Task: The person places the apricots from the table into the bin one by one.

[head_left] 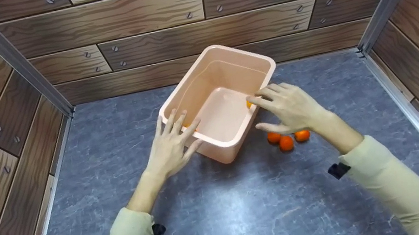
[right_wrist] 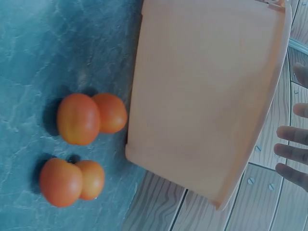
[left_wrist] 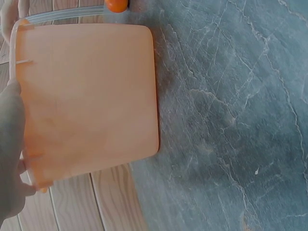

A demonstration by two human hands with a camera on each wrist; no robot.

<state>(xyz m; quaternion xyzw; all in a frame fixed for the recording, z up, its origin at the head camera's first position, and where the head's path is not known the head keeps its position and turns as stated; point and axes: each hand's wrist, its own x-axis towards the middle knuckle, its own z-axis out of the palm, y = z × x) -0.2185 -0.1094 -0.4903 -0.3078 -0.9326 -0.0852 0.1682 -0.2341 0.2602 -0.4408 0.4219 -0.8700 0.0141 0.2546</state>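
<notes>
Sleeves fill the bottom of the head view, then your two hands flank the tub [head_left: 226, 88], which sits mid-floor on the grey slab [head_left: 227, 217], turned at an angle to you and to the back wall.

Left hand [head_left: 171, 145]: fingers straight and spread, laid over the near-left rim. Not curled, so resting on it rather than gripping. Right hand [head_left: 289, 107]: fingers extended, tips at the right rim, thumb low beside the outer wall. Whether it actually touches the rim, I can't tell. Released, not grasping.

Handling, my read: thin moulded plastic, light, near empty, smooth and a bit slick. The walls will likely flex if you squeeze mid-span. Take it by the rolled rim on two opposite sides, near the corners where it's stiffest.

Oranges [head_left: 286, 140]: a cluster on the slab just beside the tub's near-right wall, partly under your right wrist. The head view shows three; the right wrist view [right_wrist: 79, 149] shows what look like four, in pairs, touching.

Unclear:
- An orange speck shows inside the tub at your right fingertips, and another by your left fingers. Mostly hidden.
- The left wrist view shows only the tub's outside wall and one orange cut off at the top edge.
</notes>
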